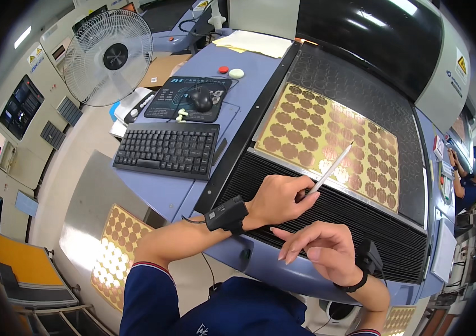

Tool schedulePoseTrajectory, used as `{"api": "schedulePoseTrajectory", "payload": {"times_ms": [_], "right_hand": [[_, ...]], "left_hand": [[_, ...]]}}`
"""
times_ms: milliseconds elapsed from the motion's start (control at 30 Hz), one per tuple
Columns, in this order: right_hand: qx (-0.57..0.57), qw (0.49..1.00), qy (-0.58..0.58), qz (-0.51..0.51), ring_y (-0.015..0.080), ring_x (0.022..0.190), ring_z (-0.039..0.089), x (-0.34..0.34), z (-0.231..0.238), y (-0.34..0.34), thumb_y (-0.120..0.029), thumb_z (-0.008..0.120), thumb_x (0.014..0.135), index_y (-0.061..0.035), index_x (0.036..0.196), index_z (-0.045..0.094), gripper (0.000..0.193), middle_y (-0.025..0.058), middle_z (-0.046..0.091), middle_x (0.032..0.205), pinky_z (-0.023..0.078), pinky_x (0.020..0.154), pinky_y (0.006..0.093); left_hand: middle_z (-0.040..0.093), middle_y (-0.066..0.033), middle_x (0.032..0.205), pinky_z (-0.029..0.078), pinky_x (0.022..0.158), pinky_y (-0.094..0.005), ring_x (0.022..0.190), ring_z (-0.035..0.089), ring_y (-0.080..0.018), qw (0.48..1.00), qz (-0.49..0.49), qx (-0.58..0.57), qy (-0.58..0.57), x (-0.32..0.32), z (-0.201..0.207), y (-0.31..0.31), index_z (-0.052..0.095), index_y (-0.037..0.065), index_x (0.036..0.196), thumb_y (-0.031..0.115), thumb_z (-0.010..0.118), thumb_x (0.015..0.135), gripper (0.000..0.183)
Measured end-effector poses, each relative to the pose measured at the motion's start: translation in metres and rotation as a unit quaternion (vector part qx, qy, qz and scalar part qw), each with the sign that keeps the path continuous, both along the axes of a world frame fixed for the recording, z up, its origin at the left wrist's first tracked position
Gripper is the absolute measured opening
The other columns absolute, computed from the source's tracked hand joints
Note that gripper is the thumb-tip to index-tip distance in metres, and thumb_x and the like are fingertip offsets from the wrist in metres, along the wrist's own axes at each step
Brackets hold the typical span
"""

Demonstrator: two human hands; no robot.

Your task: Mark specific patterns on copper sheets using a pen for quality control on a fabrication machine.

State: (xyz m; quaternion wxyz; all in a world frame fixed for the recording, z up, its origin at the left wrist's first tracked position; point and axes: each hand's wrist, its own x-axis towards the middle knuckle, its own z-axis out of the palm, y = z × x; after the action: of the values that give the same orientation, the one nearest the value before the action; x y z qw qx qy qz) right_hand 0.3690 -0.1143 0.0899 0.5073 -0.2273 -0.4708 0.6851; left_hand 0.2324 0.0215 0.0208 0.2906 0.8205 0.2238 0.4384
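Observation:
My left hand is closed around a slim white pen-like stick. Its dark pointed end slants up and away over a gold panel patterned with rows of round copper-coloured shapes. The panel lies flat on the dark bed of a machine. Whether the stick's tip touches the panel, I cannot tell. My right hand hovers nearer to me, above the black ribbed strip, with its fingers loosely bent and apart and nothing in them. Each wrist carries a black strapped device.
Left of the bed are a black keyboard, a mouse on a dark mat, and a red and a pale green button. A standing fan is beyond. Another patterned panel lies at lower left. Far right, a person is at work.

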Motion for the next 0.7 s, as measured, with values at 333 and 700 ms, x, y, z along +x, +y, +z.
{"api": "schedulePoseTrajectory", "payload": {"times_ms": [333, 700], "right_hand": [[0.017, 0.993, -0.105, -0.053, 0.0312, 0.104, 0.074, 0.006, 0.000, -0.006, 0.002, 0.069, 0.088, 0.0075, 0.114, 0.070, 0.026, 0.0203, 0.075, 0.105, 0.049, 0.112, 0.0493], [0.338, 0.527, -0.690, -0.363, 0.0353, 0.074, 0.064, 0.067, -0.044, 0.011, -0.007, 0.076, 0.093, 0.0132, 0.140, 0.058, 0.054, 0.0196, 0.071, 0.094, 0.052, 0.067, 0.0465]], "left_hand": [[0.067, -0.0070, 0.063, 0.052, 0.050, -0.0339, 0.054, 0.068, -0.0226, 1.000, -0.008, 0.002, 0.006, 0.000, -0.003, 0.000, 0.073, 0.007, 0.094, 0.021, 0.080, 0.092, 0.016], [0.067, -0.0109, 0.066, 0.051, 0.053, -0.0468, 0.061, 0.068, -0.0355, 0.993, -0.091, 0.079, 0.006, 0.003, -0.011, -0.006, 0.070, 0.009, 0.084, 0.028, 0.076, 0.086, 0.020]]}}
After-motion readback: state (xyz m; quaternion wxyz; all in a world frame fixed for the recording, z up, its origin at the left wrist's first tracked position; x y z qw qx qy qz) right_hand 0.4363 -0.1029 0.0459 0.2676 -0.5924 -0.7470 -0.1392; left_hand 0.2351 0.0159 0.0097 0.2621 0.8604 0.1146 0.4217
